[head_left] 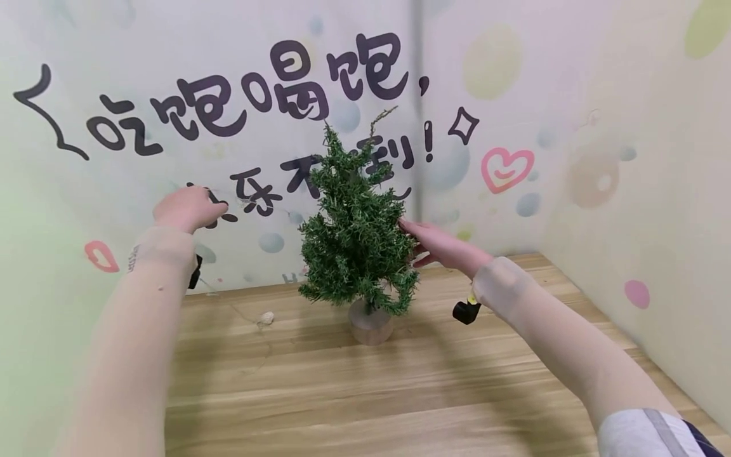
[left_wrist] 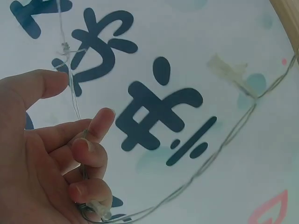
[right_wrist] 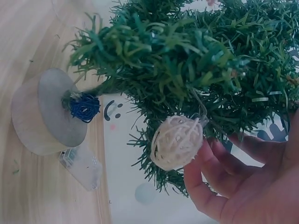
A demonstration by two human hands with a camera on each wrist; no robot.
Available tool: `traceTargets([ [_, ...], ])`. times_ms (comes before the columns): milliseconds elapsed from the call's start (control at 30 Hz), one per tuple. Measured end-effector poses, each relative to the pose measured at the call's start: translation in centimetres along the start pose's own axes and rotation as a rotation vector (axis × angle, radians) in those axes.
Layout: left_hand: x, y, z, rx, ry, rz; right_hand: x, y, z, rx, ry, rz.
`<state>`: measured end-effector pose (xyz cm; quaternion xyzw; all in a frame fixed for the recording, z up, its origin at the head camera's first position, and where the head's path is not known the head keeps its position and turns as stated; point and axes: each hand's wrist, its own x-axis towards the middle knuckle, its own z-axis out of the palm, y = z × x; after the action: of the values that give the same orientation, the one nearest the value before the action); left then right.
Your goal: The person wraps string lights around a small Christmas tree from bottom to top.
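A small green artificial tree (head_left: 356,235) stands upright on a round wooden base (head_left: 370,325). To its left, my left hand (head_left: 191,208) is raised before the wall. In the left wrist view, its curled fingers (left_wrist: 91,151) hold a thin string-light wire (left_wrist: 205,165), with a clear bulb piece (left_wrist: 100,211) below them. At the tree's right side is my right hand (head_left: 442,244), fingers loosely bent. Its fingertips touch a white woven ball (right_wrist: 177,142) hanging at the branches in the right wrist view. A blue woven ball (right_wrist: 85,107) sits by the trunk.
A clear plastic box (right_wrist: 81,168) lies beside the base. On the wooden table (head_left: 320,406), a small pale ball (head_left: 266,318) lies on thin wire left of the tree. Printed walls (head_left: 599,114) stand behind and to the right.
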<state>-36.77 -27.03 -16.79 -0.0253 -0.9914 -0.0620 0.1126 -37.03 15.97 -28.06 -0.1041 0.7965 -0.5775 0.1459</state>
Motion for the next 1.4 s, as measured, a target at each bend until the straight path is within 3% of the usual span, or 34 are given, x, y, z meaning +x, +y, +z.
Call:
traceTargets([
  [167, -1.3, -0.9, -0.8, 0.040, 0.028, 0.023, -0.1, 0.2, -0.1, 0.025, -0.019, 0.005],
  [300, -2.9, -0.7, -1.5, 0.073, 0.097, 0.064, -0.7, 0.6, -0.2, 0.028, -0.034, -0.002],
  [433, -5.3, 0.2, -2.7, 0.122, 0.159, 0.118, -1.4, 1.0, -0.4, 0.005, -0.035, -0.036],
  [700, -11.0, 2.4, -4.4, 0.238, 0.158, 0.201, -2.5, 1.4, -0.7, -0.035, 0.026, -0.157],
  [933, -15.9, 5.0, -3.9, 0.291, 0.201, 0.287, -4.6, 0.8, -0.6, -0.137, 0.196, -0.345],
  [1033, -17.7, 6.3, -3.2, 0.284, 0.237, 0.368, -6.0, 0.4, -0.2, -0.206, 0.273, -0.434],
  [1133, -19.2, 7.5, -2.4, 0.275, 0.297, 0.474, -7.1, 0.0, 0.9, -0.291, 0.327, -0.606],
  [1267, -20.9, 9.4, -1.5, 0.245, 0.315, 0.542, -8.2, -0.3, 2.9, -0.410, 0.325, -0.855],
  [1400, -21.7, 11.0, 0.0, 0.245, 0.338, 0.622, -9.0, -1.2, 5.6, -0.511, 0.227, -0.999],
])
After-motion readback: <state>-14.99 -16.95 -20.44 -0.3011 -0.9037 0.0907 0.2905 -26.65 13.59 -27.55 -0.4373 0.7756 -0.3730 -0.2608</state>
